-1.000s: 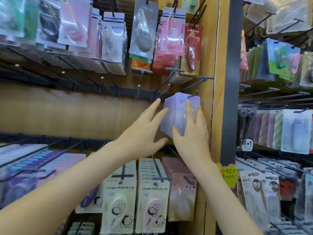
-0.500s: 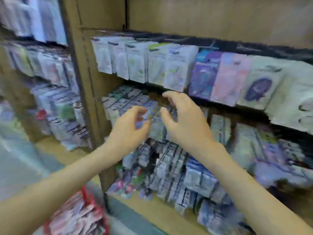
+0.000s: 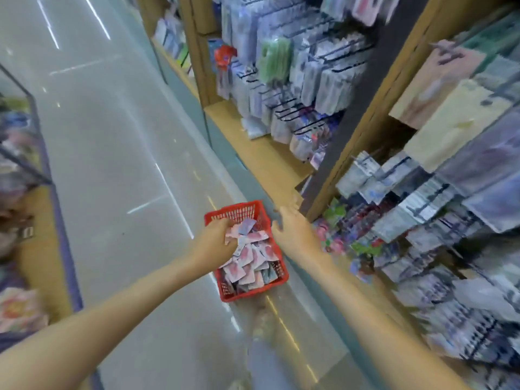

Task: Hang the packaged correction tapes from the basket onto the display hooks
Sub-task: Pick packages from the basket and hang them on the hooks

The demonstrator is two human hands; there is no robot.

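The red basket (image 3: 226, 296) stands on the floor (image 3: 112, 164) at the foot of the shelves (image 3: 323, 170), heaped with tapes (image 3: 253, 261). The left hand (image 3: 216, 240) reaches into its far end, fingers curled down among the top tapes; blur hides whether it grips one. The right hand (image 3: 292, 232) hovers just above the basket's right rim, fingers spread and loose, holding nothing.

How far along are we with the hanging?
Done: shelf hooks already look well stocked. In hand: left hand grips packets in the red basket; right hand hovers open beside it. Left: the basket holds a big pile to hang.
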